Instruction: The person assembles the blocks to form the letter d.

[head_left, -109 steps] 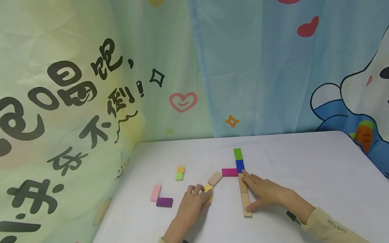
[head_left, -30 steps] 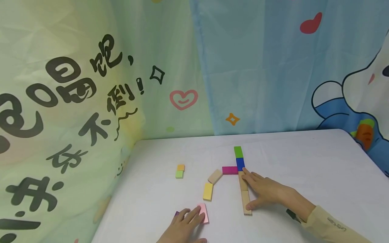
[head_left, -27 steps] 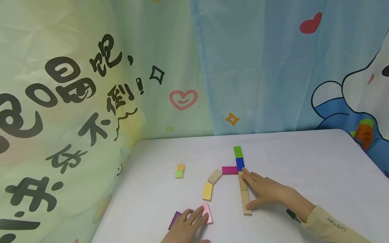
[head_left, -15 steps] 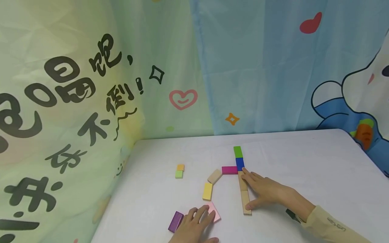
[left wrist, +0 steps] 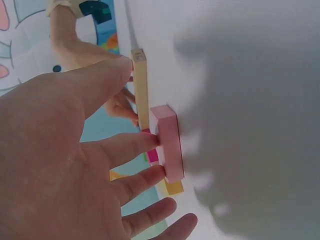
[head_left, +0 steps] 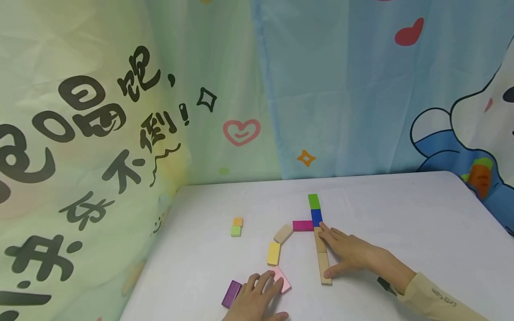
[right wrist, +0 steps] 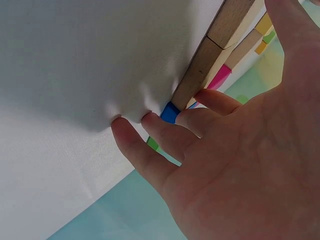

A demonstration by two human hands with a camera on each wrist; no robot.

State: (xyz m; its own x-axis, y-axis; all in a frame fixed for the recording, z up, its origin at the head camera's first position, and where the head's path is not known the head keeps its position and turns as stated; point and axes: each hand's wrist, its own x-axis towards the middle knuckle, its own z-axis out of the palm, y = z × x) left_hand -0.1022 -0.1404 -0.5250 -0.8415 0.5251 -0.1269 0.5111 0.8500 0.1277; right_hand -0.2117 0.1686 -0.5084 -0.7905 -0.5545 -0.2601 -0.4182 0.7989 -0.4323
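My left hand [head_left: 253, 301] touches the pink block [head_left: 283, 281] with its fingertips, just below the yellow block [head_left: 274, 254]. In the left wrist view its fingers [left wrist: 132, 150] are fairly straight, two of them against the pink block [left wrist: 171, 145]. A purple block [head_left: 231, 294] lies tilted to the left of this hand. My right hand [head_left: 353, 253] rests with spread fingers along two plain wooden blocks [head_left: 322, 256] laid end to end. In the right wrist view its fingers [right wrist: 145, 150] extend beside the wooden row [right wrist: 200, 70], some touching the table.
Above the wooden row come a blue block [head_left: 317, 217] and a green block [head_left: 314, 201]. A magenta block [head_left: 303, 226] joins it from the left, followed by a tilted wooden block [head_left: 283, 234]. Small orange [head_left: 238, 221] and light green [head_left: 236, 231] blocks lie on the white table [head_left: 401, 214].
My left hand left the yellow block and slid the pink block rightward to just below it, turning it. The purple block moved nearer and rotated. My right hand stayed put.
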